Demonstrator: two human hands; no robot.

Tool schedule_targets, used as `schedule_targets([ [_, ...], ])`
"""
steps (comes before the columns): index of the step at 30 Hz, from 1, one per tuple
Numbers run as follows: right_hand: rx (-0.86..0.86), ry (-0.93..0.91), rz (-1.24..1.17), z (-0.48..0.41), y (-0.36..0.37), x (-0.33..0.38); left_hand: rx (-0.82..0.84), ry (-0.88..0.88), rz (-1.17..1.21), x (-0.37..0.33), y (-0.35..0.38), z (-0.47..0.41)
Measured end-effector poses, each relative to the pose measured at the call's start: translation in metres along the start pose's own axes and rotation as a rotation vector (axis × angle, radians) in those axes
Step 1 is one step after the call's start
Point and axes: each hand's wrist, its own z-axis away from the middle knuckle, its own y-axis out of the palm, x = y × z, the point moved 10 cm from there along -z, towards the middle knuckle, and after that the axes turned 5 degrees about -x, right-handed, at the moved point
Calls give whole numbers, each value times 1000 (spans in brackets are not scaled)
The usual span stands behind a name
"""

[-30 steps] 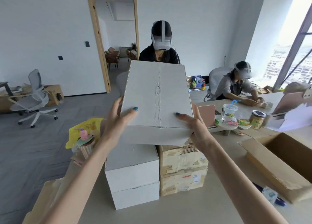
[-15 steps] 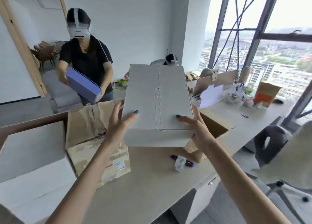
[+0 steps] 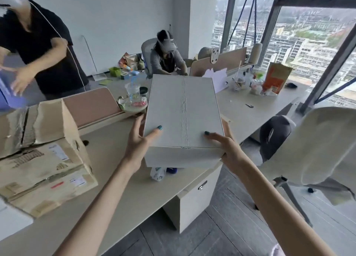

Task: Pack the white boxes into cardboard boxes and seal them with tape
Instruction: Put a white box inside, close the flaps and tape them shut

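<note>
- A person in black (image 3: 38, 43) is standing at 10 o'clock. Another person (image 3: 165, 57) is sitting at 12 o'clock, behind the table (image 3: 115, 182).
- A white chair (image 3: 317, 146) is standing at 3 o'clock, close to the right arm.
- The left hand (image 3: 138, 142) and right hand (image 3: 226, 146) are gripping the white box (image 3: 183, 113) by its sides, thumbs lying on top. They are holding it up over the table, in the middle.
- The white box is hiding the table behind it. A small white thing (image 3: 159, 173) and a blue thing (image 3: 171, 170) are peeking out underneath.
- The white box is plain and shut, with a rough line running down its top.
- A torn cardboard box (image 3: 44, 159) is sitting on the table at 9 o'clock, one flap sticking up. I cannot tell what is inside.
</note>
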Motion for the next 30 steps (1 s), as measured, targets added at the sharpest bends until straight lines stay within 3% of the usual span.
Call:
schedule_targets([
  [12, 140, 132, 59, -180, -55, -13, -144, -153, -17, 79, 88, -115],
  [30, 550, 445, 99, -347, -59, -59, -505, -341, -87, 131, 147, -170],
])
